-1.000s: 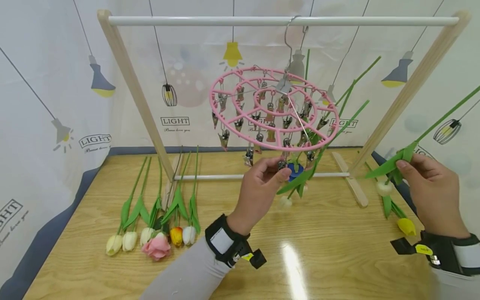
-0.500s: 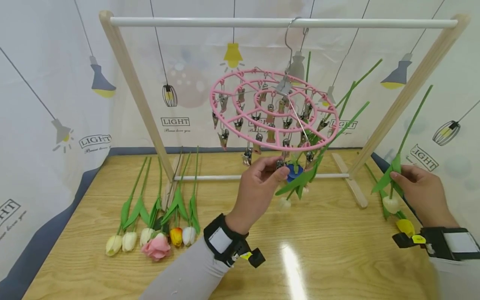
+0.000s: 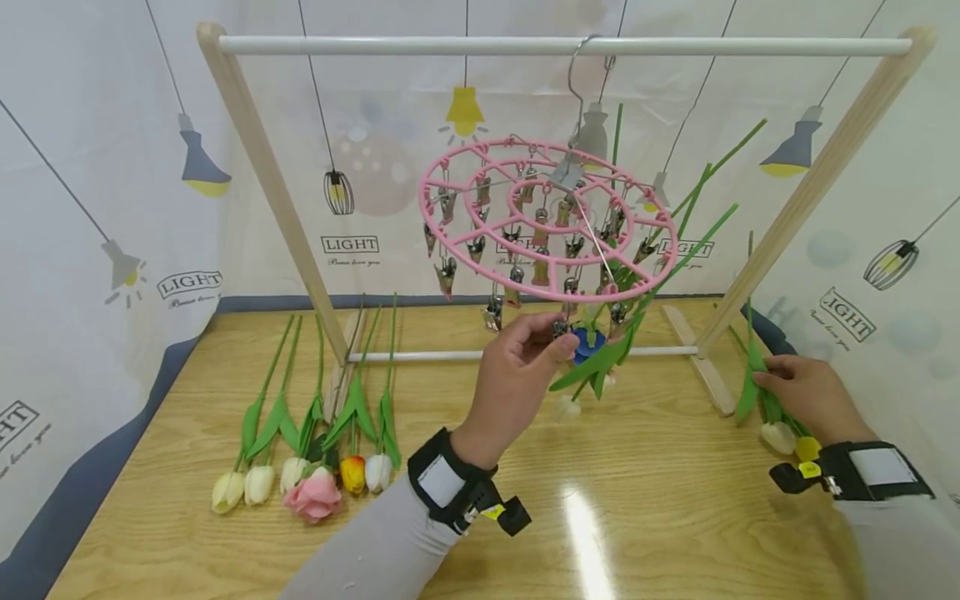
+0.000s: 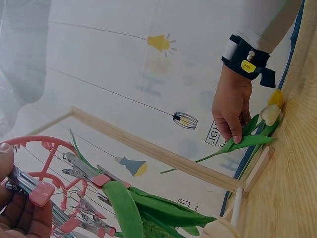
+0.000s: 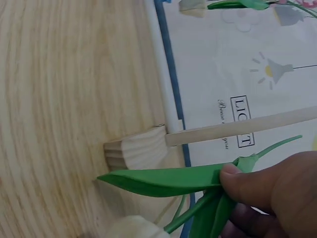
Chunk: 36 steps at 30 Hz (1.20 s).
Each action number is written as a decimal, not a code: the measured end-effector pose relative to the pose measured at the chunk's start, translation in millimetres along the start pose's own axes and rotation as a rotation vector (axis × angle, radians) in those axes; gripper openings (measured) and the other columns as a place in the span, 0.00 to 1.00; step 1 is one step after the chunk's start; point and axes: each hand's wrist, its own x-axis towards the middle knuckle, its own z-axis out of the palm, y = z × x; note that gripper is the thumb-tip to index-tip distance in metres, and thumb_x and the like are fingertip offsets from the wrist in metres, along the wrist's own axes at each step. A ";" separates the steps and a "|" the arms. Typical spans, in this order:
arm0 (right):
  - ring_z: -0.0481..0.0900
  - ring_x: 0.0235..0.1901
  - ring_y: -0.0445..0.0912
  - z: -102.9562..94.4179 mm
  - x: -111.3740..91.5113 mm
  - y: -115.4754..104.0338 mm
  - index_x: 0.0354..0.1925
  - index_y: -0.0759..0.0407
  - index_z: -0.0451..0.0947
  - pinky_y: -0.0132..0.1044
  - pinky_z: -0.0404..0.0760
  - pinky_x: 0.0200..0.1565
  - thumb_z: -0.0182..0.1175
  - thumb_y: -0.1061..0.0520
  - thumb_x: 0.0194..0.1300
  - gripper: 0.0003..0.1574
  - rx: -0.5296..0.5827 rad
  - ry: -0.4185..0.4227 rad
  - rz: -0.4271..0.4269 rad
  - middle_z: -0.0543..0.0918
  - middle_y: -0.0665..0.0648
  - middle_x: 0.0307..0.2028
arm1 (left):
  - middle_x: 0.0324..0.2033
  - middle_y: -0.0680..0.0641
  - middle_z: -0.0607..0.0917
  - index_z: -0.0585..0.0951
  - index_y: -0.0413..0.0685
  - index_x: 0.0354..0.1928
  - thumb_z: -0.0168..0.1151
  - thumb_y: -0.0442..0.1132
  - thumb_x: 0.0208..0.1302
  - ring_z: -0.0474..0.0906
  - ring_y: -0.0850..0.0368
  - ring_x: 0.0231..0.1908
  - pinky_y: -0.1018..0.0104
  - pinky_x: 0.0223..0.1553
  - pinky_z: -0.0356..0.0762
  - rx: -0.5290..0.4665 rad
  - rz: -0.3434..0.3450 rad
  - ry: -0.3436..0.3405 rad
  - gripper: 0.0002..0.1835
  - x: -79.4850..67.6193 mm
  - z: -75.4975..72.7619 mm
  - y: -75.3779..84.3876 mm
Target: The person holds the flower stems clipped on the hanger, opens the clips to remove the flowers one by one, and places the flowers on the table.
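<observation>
My left hand (image 3: 513, 379) pinches a metal clip (image 4: 30, 184) with pink tips, which hangs from the round pink clip hanger (image 3: 534, 294). At the right edge of the table, my right hand (image 3: 813, 393) holds a white tulip (image 3: 778, 437) by its stem and leaf, blossom down. The right wrist view shows the thumb pressed on the green leaf (image 5: 163, 182). Right behind the white blossom is a yellow tulip (image 3: 807, 449), low at the table. Several flowers, a blue one (image 3: 588, 343) among them, hang upside down from clips on the hanger's right side.
A wooden rack (image 3: 262, 175) with a white top bar (image 3: 390, 45) carries the hanger. On the left of the table lie several tulips (image 3: 258, 483) and a pink rose (image 3: 313, 493). The rack's right foot (image 3: 701, 362) stands between the hands.
My right hand has moved left and down with the white tulip, bringing it beside the yellow one. The left hand has stayed at the clip.
</observation>
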 end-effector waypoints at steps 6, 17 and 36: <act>0.73 0.44 0.66 5.9 6.8 5.5 0.57 0.77 0.66 0.53 0.78 0.34 0.49 0.44 0.70 0.37 -0.080 -0.031 -0.020 0.74 0.79 0.49 | 0.39 0.41 0.80 0.76 0.46 0.55 0.58 0.41 0.65 0.77 0.56 0.37 0.60 0.41 0.80 0.001 -0.004 -0.005 0.18 -0.2 0.5 -0.4; 0.76 0.38 0.63 22.2 13.7 18.8 0.52 0.78 0.70 0.54 0.77 0.33 0.57 0.52 0.63 0.30 -0.144 -0.046 -0.026 0.78 0.77 0.44 | 0.39 0.49 0.80 0.76 0.61 0.54 0.58 0.51 0.63 0.77 0.53 0.38 0.58 0.40 0.80 -0.001 0.029 -0.007 0.18 3.6 1.5 -28.0; 0.76 0.39 0.66 27.1 14.2 14.3 0.48 0.73 0.75 0.61 0.77 0.36 0.58 0.54 0.61 0.25 -0.325 -0.063 -0.036 0.80 0.75 0.43 | 0.38 0.48 0.81 0.76 0.60 0.55 0.58 0.50 0.63 0.78 0.56 0.37 0.56 0.40 0.81 0.002 0.037 -0.010 0.18 4.0 0.7 -27.4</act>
